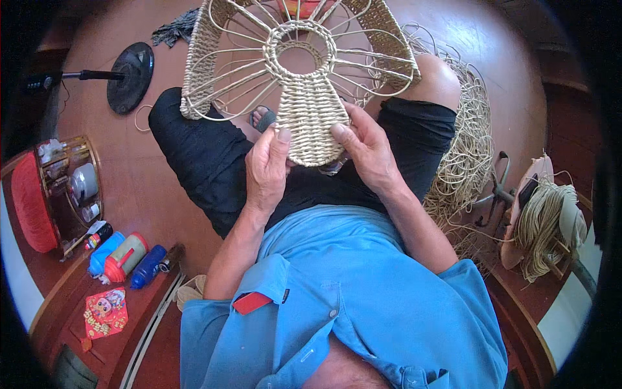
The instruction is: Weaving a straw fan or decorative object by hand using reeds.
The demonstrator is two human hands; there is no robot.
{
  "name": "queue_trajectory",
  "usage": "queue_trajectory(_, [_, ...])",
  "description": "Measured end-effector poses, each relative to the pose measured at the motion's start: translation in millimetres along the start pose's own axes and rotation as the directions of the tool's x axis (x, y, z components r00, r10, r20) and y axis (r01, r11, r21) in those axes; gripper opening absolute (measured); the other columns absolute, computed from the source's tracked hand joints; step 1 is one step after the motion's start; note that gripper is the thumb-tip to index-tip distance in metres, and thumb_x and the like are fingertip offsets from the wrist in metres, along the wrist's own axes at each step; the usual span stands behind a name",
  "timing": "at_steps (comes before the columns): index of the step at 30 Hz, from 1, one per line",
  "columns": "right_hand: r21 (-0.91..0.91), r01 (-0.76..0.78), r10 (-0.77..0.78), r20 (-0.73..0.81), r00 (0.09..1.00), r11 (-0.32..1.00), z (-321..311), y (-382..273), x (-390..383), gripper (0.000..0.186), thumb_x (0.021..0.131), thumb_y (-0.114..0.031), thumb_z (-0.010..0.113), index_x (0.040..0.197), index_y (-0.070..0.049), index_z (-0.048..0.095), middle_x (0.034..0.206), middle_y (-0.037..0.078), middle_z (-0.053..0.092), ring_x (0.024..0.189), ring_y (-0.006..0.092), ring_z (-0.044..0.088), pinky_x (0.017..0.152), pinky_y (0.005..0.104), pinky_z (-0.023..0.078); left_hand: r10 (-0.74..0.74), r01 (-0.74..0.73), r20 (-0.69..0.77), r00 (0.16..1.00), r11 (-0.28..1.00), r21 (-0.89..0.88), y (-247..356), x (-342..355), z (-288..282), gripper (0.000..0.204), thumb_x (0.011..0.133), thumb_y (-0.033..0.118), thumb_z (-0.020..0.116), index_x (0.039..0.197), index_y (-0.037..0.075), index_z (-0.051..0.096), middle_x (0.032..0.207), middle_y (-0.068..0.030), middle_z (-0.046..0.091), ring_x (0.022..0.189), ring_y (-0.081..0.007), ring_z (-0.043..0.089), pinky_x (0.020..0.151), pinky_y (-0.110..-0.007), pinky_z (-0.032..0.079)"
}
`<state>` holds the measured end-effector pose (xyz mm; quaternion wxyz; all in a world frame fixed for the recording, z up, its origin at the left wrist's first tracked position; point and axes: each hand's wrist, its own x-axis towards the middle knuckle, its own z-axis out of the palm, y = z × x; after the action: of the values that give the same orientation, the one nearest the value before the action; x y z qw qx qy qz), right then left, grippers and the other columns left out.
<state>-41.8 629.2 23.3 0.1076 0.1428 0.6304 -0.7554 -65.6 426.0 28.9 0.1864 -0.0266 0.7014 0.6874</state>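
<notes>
Woven piece: a large, straw-coloured wickerwork form (314, 120) is held above the seated person's lap, a flared, tightly woven panel nearest the body, joined to a round ring (275, 48) with looped spokes fanning out and woven walls (206, 48) beyond.
Left hand (264, 172): clamped on the panel's left edge near its lower end, thumb on top; the fingers are mostly hidden.
Right hand (370, 149): clamped on the panel's right edge, thumb on top near the rim, fingers partly hidden behind it.
Clothing: blue shirt (311, 272) and black shorts (207, 155).
Cord: a large, tangled pale heap (466, 123) lies on the floor beside the right knee; nearer the body, more cord hangs in a bundle (541, 217) at a round board (518, 240).
Left side: a black round base (123, 91) stands on the floor; nearer, three bottles (148, 267) lie close together near a red decorated card (105, 313).
</notes>
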Motion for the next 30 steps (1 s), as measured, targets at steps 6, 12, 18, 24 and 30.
queue_trajectory(6, [0.07,-0.028,0.028,-0.008,1.0,0.997,-1,7,0,0.048,0.107,-0.019,0.067,0.151,-0.002,0.056,0.094,-0.002,0.065,0.07,0.0032,0.05,0.059,0.0216,0.04,-0.014,0.013,0.022,1.0,1.0,0.022,0,3,-2,0.047,0.114,0.048,0.053,0.099,0.005,0.067,0.074,0.0034,0.059,0.061,-0.0037,0.049,0.054,-0.023,0.039])
queue_trajectory(12, [0.057,0.002,-0.001,-0.012,1.0,0.998,-1,2,0,0.055,0.105,-0.018,0.072,0.153,-0.002,0.051,0.088,-0.002,0.07,0.065,0.0025,0.051,0.057,0.0222,0.04,0.007,-0.009,0.033,0.999,0.998,0.065,-5,-2,-6,0.049,0.116,0.048,0.049,0.101,0.005,0.066,0.076,0.0006,0.061,0.063,-0.0066,0.052,0.058,-0.024,0.043])
queue_trajectory(18, [0.133,-0.054,0.05,0.029,0.998,0.99,-2,-8,-4,0.058,0.106,-0.022,0.072,0.155,-0.002,0.049,0.094,-0.001,0.073,0.065,0.0032,0.051,0.057,0.0219,0.04,0.057,-0.086,-0.169,0.984,0.982,-0.17,-11,2,-25,0.05,0.119,0.043,0.041,0.119,-0.001,0.065,0.094,-0.007,0.068,0.077,-0.013,0.063,0.07,-0.029,0.054])
queue_trajectory(24, [0.156,-0.045,0.038,0.046,0.998,0.987,-2,-4,-1,0.053,0.107,-0.023,0.069,0.153,-0.001,0.053,0.104,0.0,0.075,0.07,0.0029,0.053,0.06,0.0207,0.042,0.112,-0.103,-0.364,0.925,0.994,0.042,29,1,-39,0.027,0.111,0.026,0.064,0.108,0.0,0.068,0.093,-0.0058,0.07,0.084,-0.0133,0.066,0.075,-0.034,0.058])
queue_trajectory(30, [0.13,-0.038,0.029,0.074,0.997,0.991,-6,1,-2,0.054,0.107,-0.025,0.07,0.153,-0.001,0.054,0.113,0.002,0.076,0.082,0.0023,0.061,0.064,0.0193,0.044,0.69,-0.258,-0.198,0.696,0.497,0.828,65,29,-66,0.013,0.1,0.013,0.073,0.107,0.003,0.07,0.102,-0.0114,0.071,0.1,-0.0332,0.066,0.092,-0.042,0.051])
